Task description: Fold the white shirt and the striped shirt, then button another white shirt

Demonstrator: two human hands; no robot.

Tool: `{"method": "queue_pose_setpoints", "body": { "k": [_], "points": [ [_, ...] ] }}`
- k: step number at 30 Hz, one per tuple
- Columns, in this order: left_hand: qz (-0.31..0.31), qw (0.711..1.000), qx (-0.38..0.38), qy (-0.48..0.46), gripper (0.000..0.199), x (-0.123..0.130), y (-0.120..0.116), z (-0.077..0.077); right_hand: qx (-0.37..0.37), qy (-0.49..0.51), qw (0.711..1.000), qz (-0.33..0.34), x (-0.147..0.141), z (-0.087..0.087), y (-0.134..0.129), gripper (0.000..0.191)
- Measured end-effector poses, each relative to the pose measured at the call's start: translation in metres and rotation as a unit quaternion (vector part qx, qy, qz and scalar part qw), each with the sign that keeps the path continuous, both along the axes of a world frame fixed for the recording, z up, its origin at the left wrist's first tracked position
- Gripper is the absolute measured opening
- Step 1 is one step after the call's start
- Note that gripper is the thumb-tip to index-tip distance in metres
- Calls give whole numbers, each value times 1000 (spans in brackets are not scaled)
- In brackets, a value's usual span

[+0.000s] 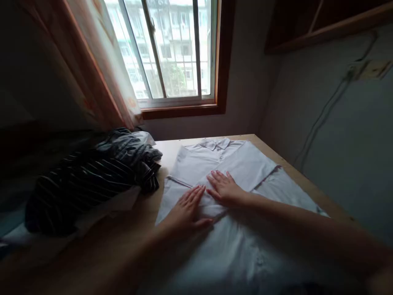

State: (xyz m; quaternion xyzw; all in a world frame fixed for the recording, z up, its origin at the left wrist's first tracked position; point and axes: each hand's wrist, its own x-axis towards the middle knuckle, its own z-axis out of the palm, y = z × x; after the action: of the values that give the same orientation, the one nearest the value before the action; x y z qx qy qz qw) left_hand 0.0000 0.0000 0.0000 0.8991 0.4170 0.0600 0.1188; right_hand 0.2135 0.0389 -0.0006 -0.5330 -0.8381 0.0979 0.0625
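Observation:
A white collared shirt (193, 162) lies spread on the wooden table, its collar toward the window. One sleeve is laid slantwise across the front of the shirt. On the sleeve, near its lower end, my right hand (225, 188) rests flat with fingers extended. My left hand (187, 209) lies beside it, palm down, thumb spread away from the fingers and touching the cloth near the cuff. Neither hand grips the fabric. The shirt's lower part reaches toward me and blurs into shadow.
A heap of dark striped clothes (101, 172) lies at the left of the table (164, 149). Behind the table is a window (175, 53) with a curtain (101, 69). A cord (319, 114) hangs on the right wall from a socket (373, 69), under a shelf (331, 35).

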Motion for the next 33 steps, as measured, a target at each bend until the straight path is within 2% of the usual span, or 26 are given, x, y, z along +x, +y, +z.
{"method": "queue_pose_setpoints", "body": {
  "k": [7, 13, 19, 29, 33],
  "points": [
    [-12, 998, 33, -43, 92, -1, 2, -5, 21, 32, 999, 34, -20, -4, -17, 61],
    [-6, 997, 55, -62, 82, 2, 3, -7, 18, 48, 998, 43, -16, -1, -16, 65],
    [18, 995, 55, -82, 65, 4, 3, -5, 1, 41, 998, 57, -13, -1, -15, 75],
    [9, 996, 60, -71, 80, 2, 6, -12, -6, 44, 996, 74, -11, 2, -16, 83],
    [9, 996, 60, -67, 84, 1, 6, -13, 2, 42, 997, 69, -11, 1, -16, 77]
  ]
}}
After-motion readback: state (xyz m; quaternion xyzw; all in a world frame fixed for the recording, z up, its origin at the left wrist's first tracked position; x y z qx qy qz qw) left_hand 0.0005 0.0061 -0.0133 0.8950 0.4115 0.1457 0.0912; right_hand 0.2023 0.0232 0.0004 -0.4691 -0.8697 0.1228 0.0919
